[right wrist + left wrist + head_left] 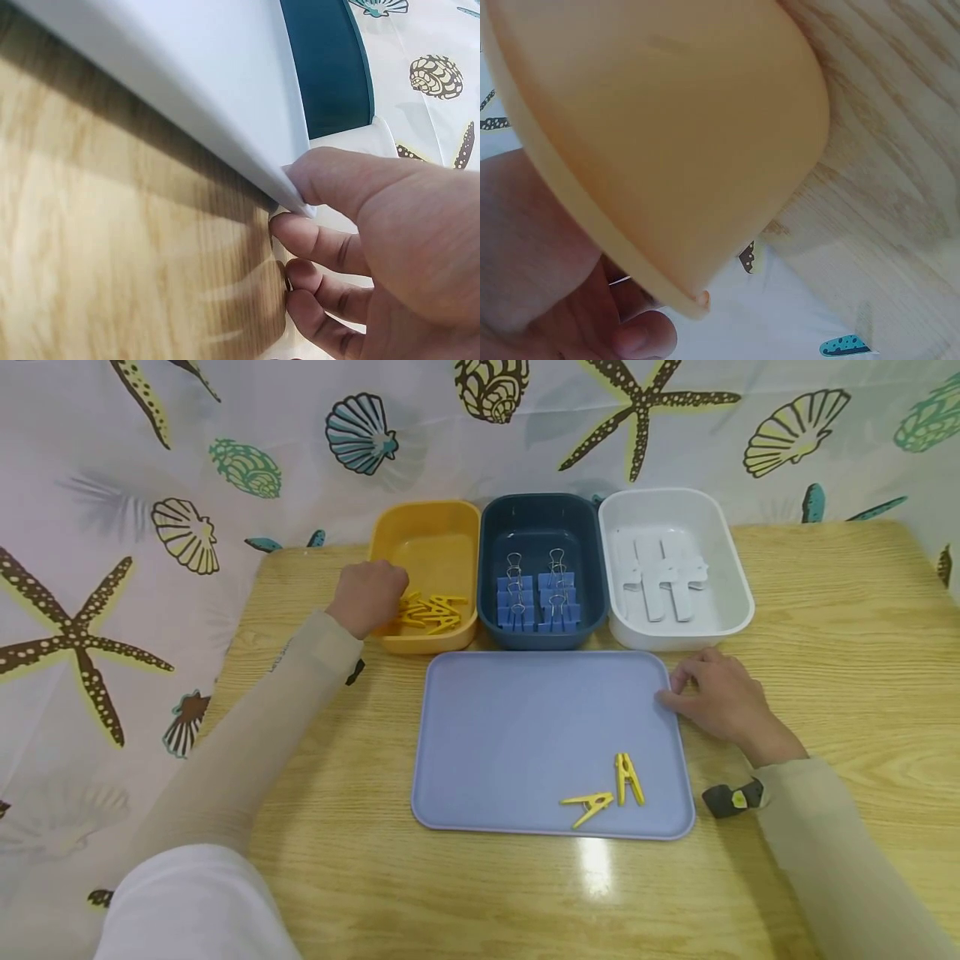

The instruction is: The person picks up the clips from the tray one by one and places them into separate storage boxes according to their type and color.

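My left hand (pixel 367 597) reaches over the left rim of the yellow bin (pixel 431 510), beside a pile of yellow clothespins (pixel 435 614). Most of its fingers are hidden in the head view; in the left wrist view the bin's wall covers part of the hand (pixel 532 255), so I cannot tell what it holds. On the right, my right hand (pixel 720 697) pinches the edge of a light blue tray (pixel 525 727), thumb on top and fingertips at the underside. Two yellow clothespins (pixel 628 778) lie at the tray's lower right.
Right of the yellow bin stand a dark blue bin (pixel 540 514) with blue binder clips (pixel 555 606) and a white bin (pixel 667 510) with several white clip-like pieces (pixel 656 581). All three line the back of the wooden table (pixel 480 893), before a shell-patterned cloth (pixel 427 410).
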Motion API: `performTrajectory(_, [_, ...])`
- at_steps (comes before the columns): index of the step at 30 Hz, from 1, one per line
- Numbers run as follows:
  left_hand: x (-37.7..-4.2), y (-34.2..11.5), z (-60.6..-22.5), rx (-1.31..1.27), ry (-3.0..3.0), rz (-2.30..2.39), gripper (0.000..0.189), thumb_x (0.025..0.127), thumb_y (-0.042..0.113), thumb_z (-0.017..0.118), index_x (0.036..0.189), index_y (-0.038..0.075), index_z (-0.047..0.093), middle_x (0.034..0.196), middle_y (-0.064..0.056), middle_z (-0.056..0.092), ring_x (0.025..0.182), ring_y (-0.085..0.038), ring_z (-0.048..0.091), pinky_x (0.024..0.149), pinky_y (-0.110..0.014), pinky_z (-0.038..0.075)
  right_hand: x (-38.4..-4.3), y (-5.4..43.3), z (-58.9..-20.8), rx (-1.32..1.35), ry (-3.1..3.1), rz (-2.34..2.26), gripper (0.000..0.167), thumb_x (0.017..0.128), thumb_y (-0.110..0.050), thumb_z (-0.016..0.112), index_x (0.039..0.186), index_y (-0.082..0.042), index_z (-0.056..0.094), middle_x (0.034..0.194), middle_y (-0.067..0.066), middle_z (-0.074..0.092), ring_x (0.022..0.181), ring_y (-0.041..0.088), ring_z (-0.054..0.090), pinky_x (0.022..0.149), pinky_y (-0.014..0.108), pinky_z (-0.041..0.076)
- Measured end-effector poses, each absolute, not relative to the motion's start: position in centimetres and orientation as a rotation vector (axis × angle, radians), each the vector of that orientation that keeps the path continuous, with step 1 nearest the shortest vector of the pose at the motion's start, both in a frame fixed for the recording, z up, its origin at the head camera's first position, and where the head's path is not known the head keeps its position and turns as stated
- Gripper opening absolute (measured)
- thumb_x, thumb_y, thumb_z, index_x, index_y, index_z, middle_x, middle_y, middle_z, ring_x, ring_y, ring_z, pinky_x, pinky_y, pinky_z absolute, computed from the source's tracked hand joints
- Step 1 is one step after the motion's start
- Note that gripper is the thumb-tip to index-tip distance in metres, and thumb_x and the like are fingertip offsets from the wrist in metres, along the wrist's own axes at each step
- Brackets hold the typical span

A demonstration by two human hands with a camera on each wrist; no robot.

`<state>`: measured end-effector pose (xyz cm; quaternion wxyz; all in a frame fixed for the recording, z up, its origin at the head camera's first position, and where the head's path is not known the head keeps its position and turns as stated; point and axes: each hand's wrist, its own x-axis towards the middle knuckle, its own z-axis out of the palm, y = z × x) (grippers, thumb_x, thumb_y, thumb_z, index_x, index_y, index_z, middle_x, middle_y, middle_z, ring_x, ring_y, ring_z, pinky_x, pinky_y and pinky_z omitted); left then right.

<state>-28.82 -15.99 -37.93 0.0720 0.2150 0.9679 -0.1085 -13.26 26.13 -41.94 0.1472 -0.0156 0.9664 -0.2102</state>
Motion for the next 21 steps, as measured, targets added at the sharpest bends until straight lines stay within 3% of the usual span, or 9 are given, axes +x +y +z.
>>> performTrajectory(21, [-27.1, -15.1, -36.5, 0.781, 2.984, -0.238, 0.016, 0.09, 0.001, 0.05, 0.081, 0.006, 0.062, 0.069, -0.008, 0.054, 0.058, -0.021, 0.044, 0.047, -0.033, 0.037, -13.3, 26.0, -41.7, -0.041, 2.772, -0.606, 0.025, 0.089, -0.032, 0.063, 0.087, -0.007, 0.06, 0.117, 0.021, 0.048, 0.105, 0.041, 0.042, 0.08, 0.056, 0.039])
